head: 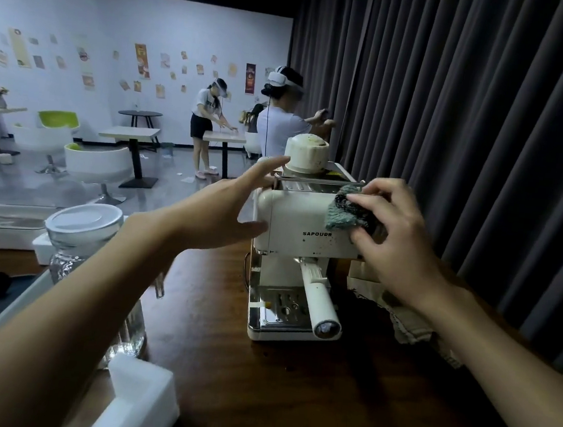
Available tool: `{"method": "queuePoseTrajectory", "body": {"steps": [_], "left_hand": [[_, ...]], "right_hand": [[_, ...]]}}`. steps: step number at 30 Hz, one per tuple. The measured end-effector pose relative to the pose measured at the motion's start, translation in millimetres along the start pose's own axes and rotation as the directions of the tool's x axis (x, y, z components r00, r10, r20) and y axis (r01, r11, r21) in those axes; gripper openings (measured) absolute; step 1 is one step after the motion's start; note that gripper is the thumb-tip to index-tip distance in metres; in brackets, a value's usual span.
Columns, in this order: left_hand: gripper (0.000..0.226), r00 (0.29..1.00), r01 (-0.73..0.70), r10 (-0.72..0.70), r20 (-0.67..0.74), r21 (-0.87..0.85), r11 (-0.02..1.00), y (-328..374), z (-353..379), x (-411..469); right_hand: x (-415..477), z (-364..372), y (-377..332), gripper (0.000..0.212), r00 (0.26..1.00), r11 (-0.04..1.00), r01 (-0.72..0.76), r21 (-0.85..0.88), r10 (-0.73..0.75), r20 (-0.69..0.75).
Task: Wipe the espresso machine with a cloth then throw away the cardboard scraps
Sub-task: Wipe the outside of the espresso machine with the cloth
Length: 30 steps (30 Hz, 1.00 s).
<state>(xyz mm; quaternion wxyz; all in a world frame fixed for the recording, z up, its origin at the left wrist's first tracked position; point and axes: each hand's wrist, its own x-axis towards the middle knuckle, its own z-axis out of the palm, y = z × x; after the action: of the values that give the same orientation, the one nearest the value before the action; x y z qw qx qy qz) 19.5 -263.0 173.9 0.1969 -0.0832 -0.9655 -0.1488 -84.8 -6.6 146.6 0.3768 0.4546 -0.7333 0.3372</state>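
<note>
A cream espresso machine (pixel 297 235) stands on the dark wooden table (pixel 289 403), its portafilter handle (pixel 321 303) pointing toward me. My right hand (pixel 394 238) grips a grey-green cloth (pixel 347 211) and presses it on the machine's upper right front corner. My left hand (pixel 229 208) reaches to the machine's left side with straight fingers; the thumb lies by the left edge and the fingertips near the top. Cardboard scraps (pixel 404 318) lie on the table right of the machine, partly hidden by my right forearm.
A glass jar with a clear lid (pixel 82 228) stands at the table's left, under my left forearm. White foam blocks (pixel 141 403) lie at the near left edge. A dark curtain (pixel 470 128) hangs behind. Two people work at tables in the far room.
</note>
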Motion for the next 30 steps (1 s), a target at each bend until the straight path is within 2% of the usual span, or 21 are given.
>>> {"method": "queuePoseTrajectory", "body": {"steps": [6, 12, 18, 30], "left_hand": [[0.096, 0.999, -0.007, 0.009, -0.049, 0.035, 0.999, -6.4, 3.2, 3.6], [0.098, 0.992, -0.034, 0.042, -0.117, 0.068, 0.997, -12.4, 8.8, 5.5], [0.100, 0.992, -0.063, 0.065, -0.108, 0.024, 0.998, -17.1, 9.6, 4.2], [0.110, 0.994, -0.054, 0.048, -0.094, -0.063, 0.997, -17.7, 12.0, -0.2]], "right_hand": [[8.9, 6.0, -14.2, 0.039, 0.999, 0.998, -0.038, 0.043, 0.038, 0.014], [20.2, 24.8, -39.0, 0.035, 1.000, 0.994, -0.016, 0.108, 0.014, 0.022], [26.5, 41.5, -54.4, 0.038, 0.999, 0.987, 0.007, 0.163, -0.014, 0.045], [7.0, 5.7, -4.5, 0.035, 0.999, 0.991, -0.035, 0.133, 0.033, 0.022]]}}
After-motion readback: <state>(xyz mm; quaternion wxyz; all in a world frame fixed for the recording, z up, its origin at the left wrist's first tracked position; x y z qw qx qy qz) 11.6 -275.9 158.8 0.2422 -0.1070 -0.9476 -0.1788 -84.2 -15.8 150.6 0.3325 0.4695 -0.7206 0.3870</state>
